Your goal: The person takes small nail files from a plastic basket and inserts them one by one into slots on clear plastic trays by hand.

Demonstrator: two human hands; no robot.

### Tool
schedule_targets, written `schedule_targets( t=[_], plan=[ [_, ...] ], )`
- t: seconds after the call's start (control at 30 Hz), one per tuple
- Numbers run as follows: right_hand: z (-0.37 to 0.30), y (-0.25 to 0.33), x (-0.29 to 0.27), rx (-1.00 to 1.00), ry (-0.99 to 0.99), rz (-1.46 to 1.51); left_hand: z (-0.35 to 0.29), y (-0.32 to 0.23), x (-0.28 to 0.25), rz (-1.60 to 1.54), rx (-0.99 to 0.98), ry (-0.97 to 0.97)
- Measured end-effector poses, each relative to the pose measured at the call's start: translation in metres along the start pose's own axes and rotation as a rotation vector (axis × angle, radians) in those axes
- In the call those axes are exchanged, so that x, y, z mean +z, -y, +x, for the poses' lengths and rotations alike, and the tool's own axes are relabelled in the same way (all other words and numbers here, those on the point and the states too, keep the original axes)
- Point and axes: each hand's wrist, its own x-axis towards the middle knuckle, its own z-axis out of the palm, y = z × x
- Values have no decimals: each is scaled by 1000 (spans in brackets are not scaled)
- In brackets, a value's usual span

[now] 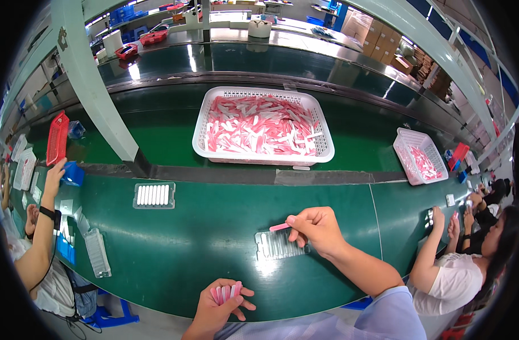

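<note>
Pinched between the thumb and fingers of my right hand (318,229) is a slim pink stick (280,226), its exact kind unclear. It is held just above a clear plastic tray (271,249) with slots, partly hidden by that hand. Nearer the table's front edge, my left hand (214,309) is closed around a small bunch of pink-and-white sticks (226,292). To the left lies another clear tray (154,195) with several white pieces in a row.
Beyond the dark ledge, a large white basket (200,136) holds a heap of pink and white sticks. A smaller basket (404,161) stands at the right. A metal post (95,85) rises at the left. Co-workers sit on both sides; a person's arm (44,226) reaches in from the left.
</note>
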Motion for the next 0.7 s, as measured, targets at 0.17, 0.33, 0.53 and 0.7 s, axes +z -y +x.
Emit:
schedule_targets(
  t=[0.17,0.33,0.53,0.7],
  plan=[
    [-1,-18,-2,-296,-27,-413,0,4,-4,-5,20,52],
    [-10,-29,-1,-1125,7,-1249,-3,-3,-1,-104,10,55],
    [-29,-35,15,-663,210,-1283,7,-6,1,-162,-7,68],
    [-31,-23,12,-450,105,-963,12,-8,3,-206,-23,74]
  ],
)
